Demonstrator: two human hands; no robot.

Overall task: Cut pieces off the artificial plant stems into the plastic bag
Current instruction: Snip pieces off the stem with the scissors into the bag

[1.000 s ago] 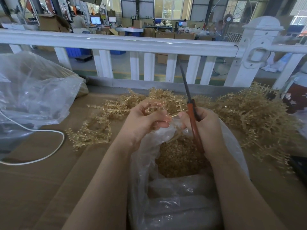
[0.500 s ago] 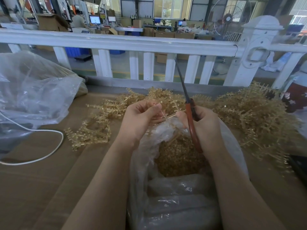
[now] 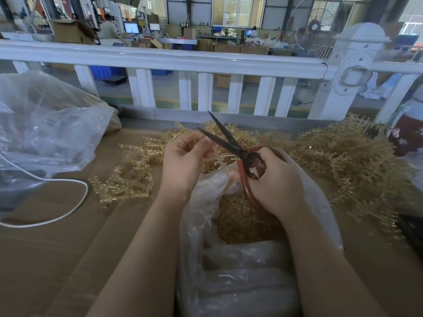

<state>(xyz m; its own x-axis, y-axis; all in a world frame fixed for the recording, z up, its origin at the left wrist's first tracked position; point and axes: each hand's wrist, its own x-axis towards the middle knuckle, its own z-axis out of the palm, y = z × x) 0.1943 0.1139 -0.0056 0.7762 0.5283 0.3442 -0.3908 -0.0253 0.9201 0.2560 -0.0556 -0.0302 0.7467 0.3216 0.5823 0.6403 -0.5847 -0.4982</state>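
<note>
Left hand pinches pale stem at frame centre, above plastic bag mouth. Right hand grips scissors, blades apart (near left fingertips). Risk: nicked finger if blades close there; cut piece missing bag, landing on cardboard.

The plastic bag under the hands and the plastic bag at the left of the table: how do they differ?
The plastic bag under the hands stands open at the top and shows cut golden pieces inside. The plastic bag at the left lies slumped, its mouth not visible and its contents unclear. The first is between the forearms; a white cord runs beside the second. Both are clear plastic.
</note>
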